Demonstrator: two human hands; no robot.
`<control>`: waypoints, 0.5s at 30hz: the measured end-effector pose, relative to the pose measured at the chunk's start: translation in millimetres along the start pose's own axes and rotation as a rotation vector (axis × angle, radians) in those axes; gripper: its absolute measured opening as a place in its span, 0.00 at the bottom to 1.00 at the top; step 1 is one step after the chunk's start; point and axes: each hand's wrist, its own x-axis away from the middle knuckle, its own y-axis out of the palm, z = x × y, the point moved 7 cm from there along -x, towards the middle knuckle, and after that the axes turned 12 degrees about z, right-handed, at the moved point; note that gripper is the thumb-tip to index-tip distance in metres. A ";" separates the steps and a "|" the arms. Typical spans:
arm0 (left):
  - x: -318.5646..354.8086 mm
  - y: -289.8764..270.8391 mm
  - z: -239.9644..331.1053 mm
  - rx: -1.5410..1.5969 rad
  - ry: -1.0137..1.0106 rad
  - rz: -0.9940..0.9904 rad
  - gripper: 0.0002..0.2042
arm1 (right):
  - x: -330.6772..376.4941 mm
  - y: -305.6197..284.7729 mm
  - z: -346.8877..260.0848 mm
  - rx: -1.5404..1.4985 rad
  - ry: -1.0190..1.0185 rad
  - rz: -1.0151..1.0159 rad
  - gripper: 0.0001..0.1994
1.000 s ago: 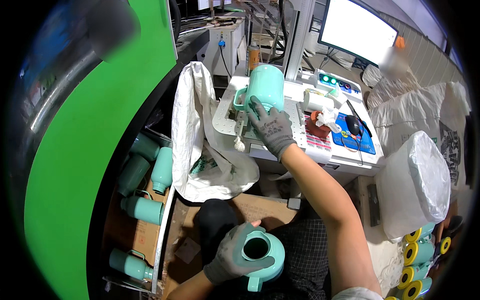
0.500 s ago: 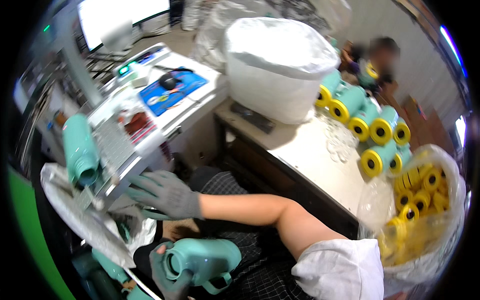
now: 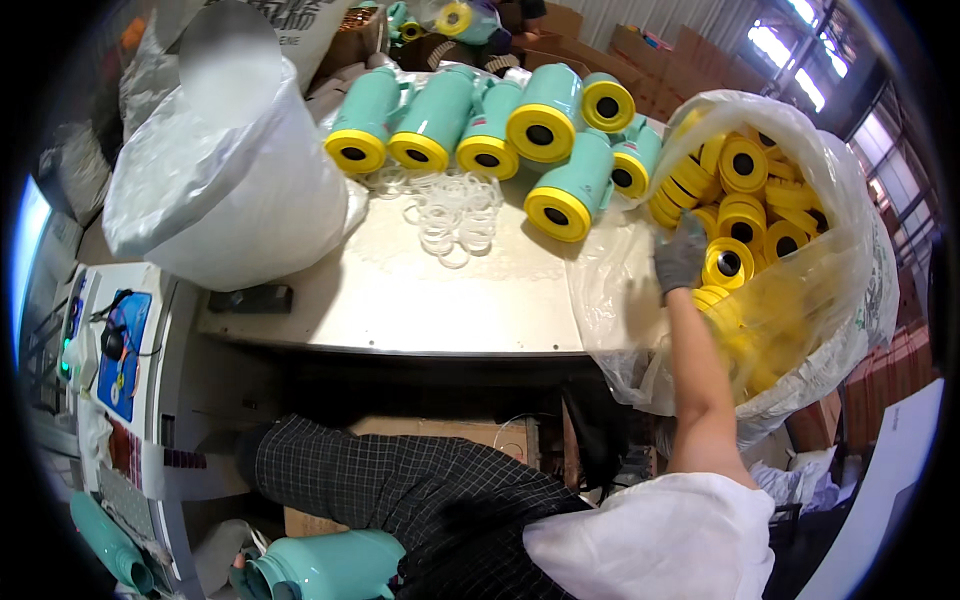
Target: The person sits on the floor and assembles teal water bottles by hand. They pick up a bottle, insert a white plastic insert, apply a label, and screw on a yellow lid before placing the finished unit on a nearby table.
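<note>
My right hand (image 3: 680,255), in a grey glove, reaches into a big clear plastic bag (image 3: 840,330) full of yellow ring caps. Its bent fingers lie against one yellow cap (image 3: 728,263), and I cannot see whether they grip it. Low at the left, a teal flask body (image 3: 325,565) lies on my lap. Only a sliver of my gloved left hand (image 3: 240,580) shows, at the flask's mouth end. My checked trousers cover the rest of that hand.
Several teal flasks with yellow caps (image 3: 440,115) lie in a row at the back of the metal table (image 3: 400,300), with a heap of clear rings (image 3: 450,215) in front. A stuffed white bag (image 3: 220,170) stands at the left. A machine panel (image 3: 115,350) and another teal flask (image 3: 105,545) are at the far left.
My view has swung from the machine on the left to the table and bag on the right. My right hand left the machine and went into the bag of yellow caps. The teal flask stayed on my lap.
</note>
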 end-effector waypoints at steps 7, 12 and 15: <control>-7.9 44.8 32.4 -0.090 -0.018 -0.068 0.33 | 39.8 18.1 112.5 0.780 -0.436 -0.757 0.24; -4.7 32.1 33.9 -0.268 0.101 -0.140 0.34 | 17.9 2.4 36.0 0.206 -0.218 -0.688 0.18; -6.3 12.3 15.4 -0.108 0.088 -0.090 0.37 | 3.5 33.3 18.8 -0.498 0.094 -0.709 0.22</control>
